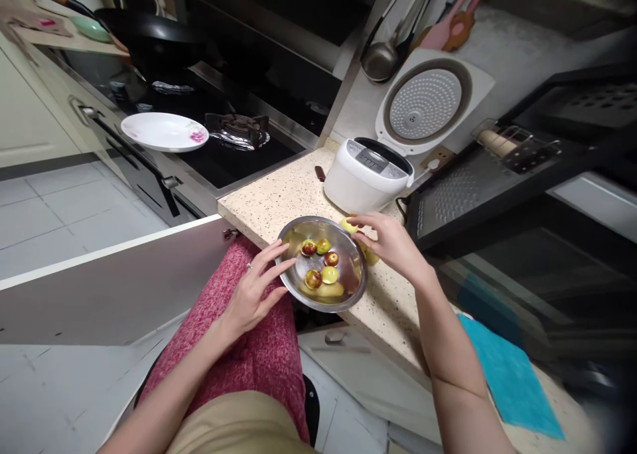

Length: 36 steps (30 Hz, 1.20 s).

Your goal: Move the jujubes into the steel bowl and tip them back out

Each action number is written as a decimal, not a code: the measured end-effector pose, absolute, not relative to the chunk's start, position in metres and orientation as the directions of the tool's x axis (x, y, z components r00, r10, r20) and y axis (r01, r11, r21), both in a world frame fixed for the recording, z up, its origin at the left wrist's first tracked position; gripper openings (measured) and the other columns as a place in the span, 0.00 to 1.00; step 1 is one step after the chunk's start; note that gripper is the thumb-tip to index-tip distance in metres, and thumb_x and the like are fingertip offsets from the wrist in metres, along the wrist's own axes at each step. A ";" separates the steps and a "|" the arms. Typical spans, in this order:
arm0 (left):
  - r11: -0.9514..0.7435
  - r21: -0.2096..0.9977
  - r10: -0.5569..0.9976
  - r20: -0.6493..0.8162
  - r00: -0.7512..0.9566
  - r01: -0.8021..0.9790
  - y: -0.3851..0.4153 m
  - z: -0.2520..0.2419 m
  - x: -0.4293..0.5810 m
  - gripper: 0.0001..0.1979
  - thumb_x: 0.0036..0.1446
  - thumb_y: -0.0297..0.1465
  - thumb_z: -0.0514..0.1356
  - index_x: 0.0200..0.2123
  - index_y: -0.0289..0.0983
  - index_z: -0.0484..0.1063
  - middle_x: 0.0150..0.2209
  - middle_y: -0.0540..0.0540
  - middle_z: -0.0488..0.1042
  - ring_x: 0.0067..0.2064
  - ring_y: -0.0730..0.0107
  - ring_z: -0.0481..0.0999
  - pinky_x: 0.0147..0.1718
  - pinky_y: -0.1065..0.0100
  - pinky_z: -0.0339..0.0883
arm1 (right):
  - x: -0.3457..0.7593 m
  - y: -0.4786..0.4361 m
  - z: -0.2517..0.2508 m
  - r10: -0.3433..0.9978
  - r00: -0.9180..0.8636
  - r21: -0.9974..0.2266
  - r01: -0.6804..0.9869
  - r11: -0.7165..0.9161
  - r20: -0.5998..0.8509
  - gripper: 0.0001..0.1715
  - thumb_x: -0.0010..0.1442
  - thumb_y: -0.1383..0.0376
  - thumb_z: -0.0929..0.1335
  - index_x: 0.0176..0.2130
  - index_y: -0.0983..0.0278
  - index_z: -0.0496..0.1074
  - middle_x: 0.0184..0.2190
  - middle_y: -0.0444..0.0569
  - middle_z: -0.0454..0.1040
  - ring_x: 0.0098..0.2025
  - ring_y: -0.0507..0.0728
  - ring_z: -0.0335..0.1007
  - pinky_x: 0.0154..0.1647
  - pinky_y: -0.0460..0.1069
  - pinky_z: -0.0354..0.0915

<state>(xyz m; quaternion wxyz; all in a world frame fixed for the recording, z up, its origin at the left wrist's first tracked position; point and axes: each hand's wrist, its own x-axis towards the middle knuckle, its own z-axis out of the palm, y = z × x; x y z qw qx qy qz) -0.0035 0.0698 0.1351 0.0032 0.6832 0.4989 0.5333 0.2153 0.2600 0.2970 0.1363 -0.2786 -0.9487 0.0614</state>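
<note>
A steel bowl (pixel 348 288) stands at the edge of the speckled counter (pixel 279 202), holding water and several small green and reddish fruits (pixel 322 261). My left hand (pixel 251 295) rests against the bowl's near rim, fingers spread and holding nothing. At the bowl's far rim my right hand (pixel 391 241) pinches a small yellow-green fruit (pixel 347 226) in its fingertips. A few more fruits (pixel 371 256) lie on the counter under that hand.
A white rice cooker (pixel 365 175) with its lid up stands behind the bowl. A black dish rack (pixel 497 195) fills the right. To the left sits a gas hob (pixel 239 132) with a white plate (pixel 164 131). A blue cloth (pixel 507 374) lies on the counter's near right.
</note>
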 end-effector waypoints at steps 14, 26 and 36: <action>-0.427 0.534 0.708 0.700 -0.097 0.730 0.068 0.137 -0.001 0.24 0.74 0.44 0.51 0.69 0.47 0.62 0.71 0.41 0.62 0.74 0.49 0.57 0.71 0.42 0.57 | 0.259 0.332 0.263 0.786 -0.616 -0.063 0.784 0.618 0.045 0.10 0.63 0.72 0.73 0.44 0.63 0.82 0.45 0.54 0.83 0.49 0.64 0.78 0.48 0.53 0.70; -0.422 0.515 0.694 0.713 -0.099 0.746 0.070 0.135 -0.002 0.23 0.74 0.44 0.51 0.68 0.48 0.63 0.70 0.42 0.62 0.75 0.52 0.56 0.72 0.44 0.54 | 0.249 0.348 0.229 0.627 -0.766 -0.246 0.586 0.772 0.140 0.32 0.65 0.78 0.65 0.64 0.60 0.71 0.57 0.55 0.76 0.58 0.63 0.72 0.58 0.55 0.68; -0.423 0.521 0.698 0.709 -0.099 0.741 0.070 0.136 -0.002 0.23 0.74 0.45 0.51 0.67 0.47 0.65 0.70 0.41 0.63 0.75 0.52 0.56 0.72 0.44 0.53 | 0.263 0.366 0.233 0.663 -0.723 -0.224 0.625 0.748 0.195 0.20 0.64 0.74 0.69 0.54 0.63 0.77 0.52 0.56 0.76 0.50 0.62 0.75 0.52 0.55 0.69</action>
